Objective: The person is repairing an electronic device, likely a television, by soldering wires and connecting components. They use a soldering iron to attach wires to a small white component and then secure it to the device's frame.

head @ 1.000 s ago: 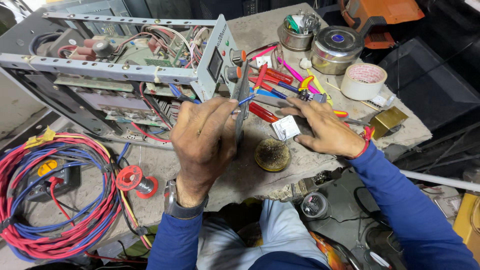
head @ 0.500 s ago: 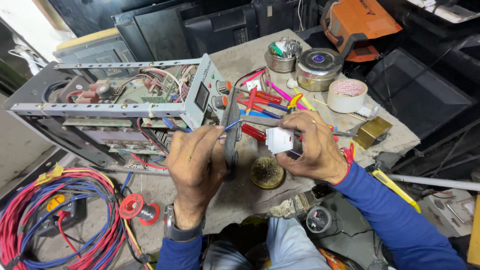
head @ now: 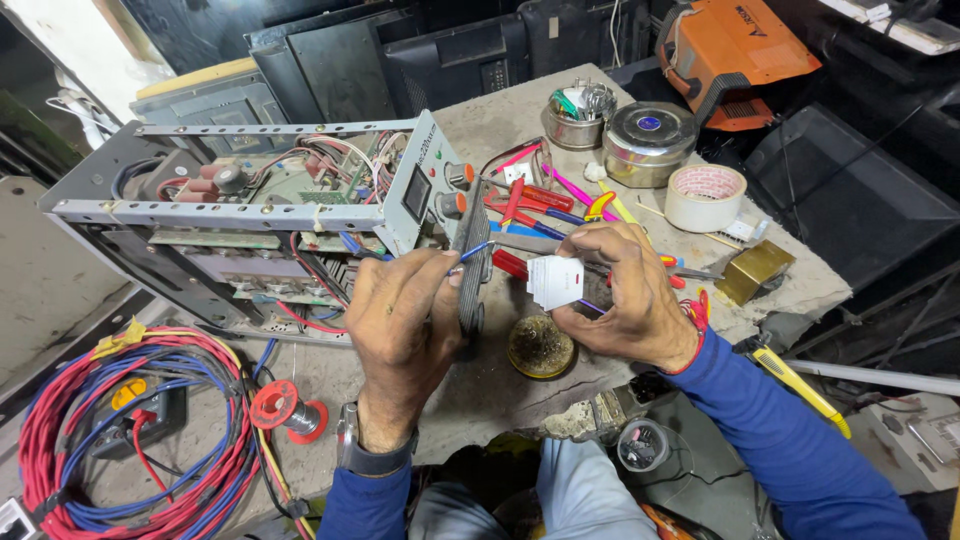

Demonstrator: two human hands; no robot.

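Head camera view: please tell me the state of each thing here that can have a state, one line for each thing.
Metal chassis: cover off, boards and wires exposed.
Left hand: pinching a blue wire.
Right hand: holding a small white part.
Round tin: lid on.
Open can: full of tools.
Tape roll: lying flat.
Cable bundle: coiled.
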